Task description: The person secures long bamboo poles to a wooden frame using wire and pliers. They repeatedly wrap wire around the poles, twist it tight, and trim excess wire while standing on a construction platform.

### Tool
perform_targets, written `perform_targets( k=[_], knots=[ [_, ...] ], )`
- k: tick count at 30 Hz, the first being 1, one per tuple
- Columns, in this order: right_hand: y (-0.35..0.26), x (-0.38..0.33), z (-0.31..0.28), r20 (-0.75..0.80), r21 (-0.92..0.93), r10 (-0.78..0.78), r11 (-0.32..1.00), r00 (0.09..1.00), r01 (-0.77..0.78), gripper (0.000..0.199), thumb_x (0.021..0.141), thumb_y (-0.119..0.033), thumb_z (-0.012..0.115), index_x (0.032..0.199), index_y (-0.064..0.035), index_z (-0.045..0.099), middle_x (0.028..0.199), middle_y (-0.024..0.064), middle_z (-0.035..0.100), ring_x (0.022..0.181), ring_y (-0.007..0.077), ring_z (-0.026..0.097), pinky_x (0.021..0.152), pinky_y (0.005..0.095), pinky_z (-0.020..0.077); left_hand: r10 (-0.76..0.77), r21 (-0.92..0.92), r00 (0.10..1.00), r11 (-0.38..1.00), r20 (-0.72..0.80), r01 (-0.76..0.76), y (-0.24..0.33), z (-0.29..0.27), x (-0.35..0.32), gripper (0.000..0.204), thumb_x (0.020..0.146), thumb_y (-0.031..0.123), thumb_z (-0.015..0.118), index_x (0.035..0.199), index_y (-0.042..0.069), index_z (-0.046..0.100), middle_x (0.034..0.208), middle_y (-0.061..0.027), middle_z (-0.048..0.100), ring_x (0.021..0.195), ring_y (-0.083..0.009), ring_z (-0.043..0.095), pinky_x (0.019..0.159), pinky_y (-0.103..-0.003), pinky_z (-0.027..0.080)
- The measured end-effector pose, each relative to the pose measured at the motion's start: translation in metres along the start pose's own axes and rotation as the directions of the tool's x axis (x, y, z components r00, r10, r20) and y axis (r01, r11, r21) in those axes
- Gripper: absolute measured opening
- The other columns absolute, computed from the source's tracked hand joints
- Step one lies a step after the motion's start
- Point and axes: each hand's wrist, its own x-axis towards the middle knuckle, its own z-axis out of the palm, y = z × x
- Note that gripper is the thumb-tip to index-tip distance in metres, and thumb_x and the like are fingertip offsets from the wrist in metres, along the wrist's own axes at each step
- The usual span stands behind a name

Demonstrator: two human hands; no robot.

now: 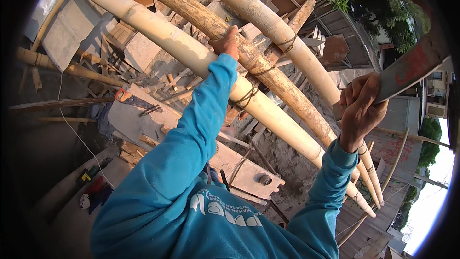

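Three thick bamboo poles run from the upper left down to the right, with dark ties around them. My left hand [226,44] grips the brown, mottled middle bamboo pole [191,12], its forearm crossing over the paler near bamboo pole [158,29]. Beyond lies the far bamboo pole [261,17]. Raised on the right, my right hand [362,108] is closed around the lower end of a flat grey strip [407,74] with red marking. The strip slants up toward the right rim; I cannot tell its material or exact kind.
Below the poles are scattered boards and rubble. An orange-handled saw [122,95] lies at the left on a grey board [139,115]. A yellow-and-black tool [87,175] sits at lower left, near a thin white cord [76,129]. A metal-sheet wall [397,139] stands at right.
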Motion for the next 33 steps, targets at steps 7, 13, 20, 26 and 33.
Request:
perform_targets(
  k=[7,13,20,26,33],
  knots=[
    [0.15,-0.089,-0.028,0.304,-0.71,0.51,0.684,0.805,-0.165,0.032,0.097,-0.024,0.056,0.096,0.0078,0.056,0.076,0.0342,0.06,0.074,0.0519,0.062,0.063,0.0539,0.0479,-0.033,-0.008,0.999,0.999,0.036,0.033,-0.008,0.014,-0.022,0.093,0.064,0.019,0.09,0.133,-0.011,0.035,0.132,-0.0265,0.053,0.119,-0.0351,0.057,0.106,-0.042,0.047],
    [0.053,-0.034,0.002,0.063,-0.221,0.362,0.914,0.93,-0.34,0.022,0.103,-0.019,0.051,0.09,-0.0018,0.053,0.062,0.0047,0.052,0.054,0.0116,0.05,0.046,0.027,0.0377,0.023,-0.057,1.0,0.998,0.0,-0.023,-0.018,0.01,0.022,0.104,0.062,0.029,0.092,0.138,-0.008,0.031,0.132,-0.0288,0.054,0.119,-0.0415,0.057,0.106,-0.044,0.048],
    [0.154,-0.107,-0.018,0.311,-0.728,0.482,0.675,0.819,-0.121,0.028,0.098,-0.024,0.057,0.094,0.0032,0.054,0.07,0.0294,0.061,0.068,0.0469,0.064,0.06,0.0528,0.0494,0.005,-0.06,1.0,0.998,0.03,-0.003,-0.028,0.006,-0.001,0.105,0.061,0.029,0.092,0.139,-0.007,0.03,0.132,-0.0296,0.053,0.119,-0.0411,0.057,0.106,-0.045,0.048],
    [0.112,-0.122,-0.035,0.097,-0.228,0.774,0.629,0.626,-0.743,0.024,0.103,-0.025,0.051,0.092,-0.0039,0.049,0.062,-0.0022,0.046,0.054,0.0044,0.049,0.046,0.0236,0.0408,0.024,0.028,1.0,0.999,0.015,-0.025,-0.008,0.009,-0.001,0.11,0.062,0.036,0.092,0.14,-0.009,0.028,0.131,-0.0306,0.053,0.12,-0.0419,0.056,0.105,-0.044,0.047],
    [0.046,-0.229,-0.036,-0.175,-0.038,0.553,0.823,0.815,-0.566,0.019,0.102,-0.019,0.051,0.103,-0.0007,0.054,0.067,-0.0022,0.05,0.058,0.004,0.045,0.049,0.0229,0.0347,0.023,-0.118,0.996,0.993,0.088,-0.012,-0.014,0.013,0.013,0.105,0.064,0.031,0.092,0.139,-0.008,0.029,0.131,-0.0287,0.052,0.117,-0.0408,0.057,0.104,-0.046,0.05]
  ],
)
